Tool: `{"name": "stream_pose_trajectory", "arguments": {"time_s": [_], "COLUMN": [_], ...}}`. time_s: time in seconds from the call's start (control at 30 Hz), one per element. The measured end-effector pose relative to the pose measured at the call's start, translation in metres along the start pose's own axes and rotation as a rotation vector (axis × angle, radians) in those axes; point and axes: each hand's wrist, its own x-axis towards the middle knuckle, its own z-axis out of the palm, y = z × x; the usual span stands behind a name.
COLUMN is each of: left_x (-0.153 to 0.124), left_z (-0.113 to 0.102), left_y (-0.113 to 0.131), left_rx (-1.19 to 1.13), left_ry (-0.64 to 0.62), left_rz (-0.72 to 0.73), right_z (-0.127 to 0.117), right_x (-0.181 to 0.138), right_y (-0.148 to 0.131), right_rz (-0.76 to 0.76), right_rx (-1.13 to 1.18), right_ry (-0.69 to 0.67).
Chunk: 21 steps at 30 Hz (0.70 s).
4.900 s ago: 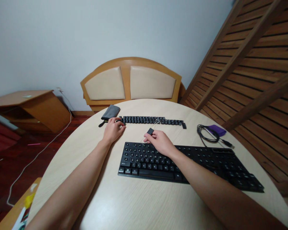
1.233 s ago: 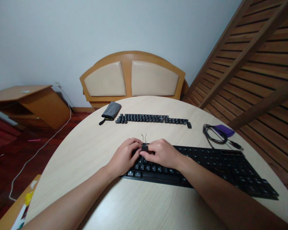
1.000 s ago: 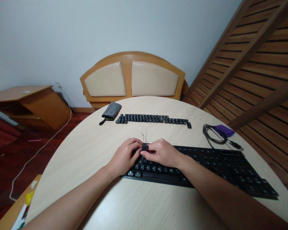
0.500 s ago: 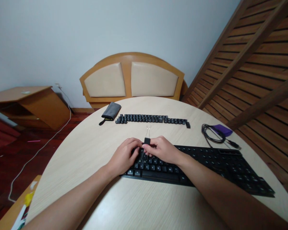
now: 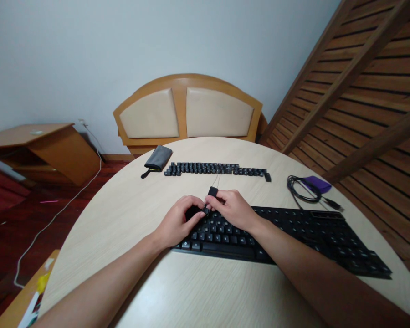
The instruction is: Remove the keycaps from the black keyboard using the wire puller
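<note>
A black keyboard (image 5: 235, 249) lies on the table, part of its keycaps off and its bare key posts showing. Above its left half, my right hand (image 5: 233, 207) is closed on a keycap puller (image 5: 212, 191) with a black grip and thin wire loops; one end points away from me. My left hand (image 5: 181, 221) pinches a black keycap (image 5: 206, 210) between thumb and fingers, close to the puller's near end. Whether the wires still touch that keycap, I cannot tell. Loose keycaps (image 5: 205, 168) stand in rows beyond the hands.
A grey pouch (image 5: 159, 157) lies left of the loose keycaps. On the right are a coiled black USB cable (image 5: 304, 193) and a purple cloth-like item (image 5: 317, 184). The round table (image 5: 123, 205) has a wooden headboard (image 5: 182, 107) behind it.
The puller has risen off the keyboard and tilted right, with my right hand moving slightly up and away. A keycap now shows between my left thumb and fingers.
</note>
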Motion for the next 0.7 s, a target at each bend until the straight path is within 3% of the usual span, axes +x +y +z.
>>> {"name": "stream_pose_trajectory", "arguments": {"time_s": [0.43, 0.7], "left_x": [-0.001, -0.0023], "left_z": [0.0005, 0.0007], "left_y": [-0.0038, -0.0031], "left_rx": [-0.009, -0.003], "left_ry": [-0.004, 0.029], "left_rz": [-0.035, -0.03], "right_z": [0.0043, 0.0042], "right_x": [0.0025, 0.0022], "right_y": [0.0027, 0.0027], "right_rz": [0.048, 0.058], "right_rx": [0.288, 0.295], "right_ry": [0.002, -0.015]}}
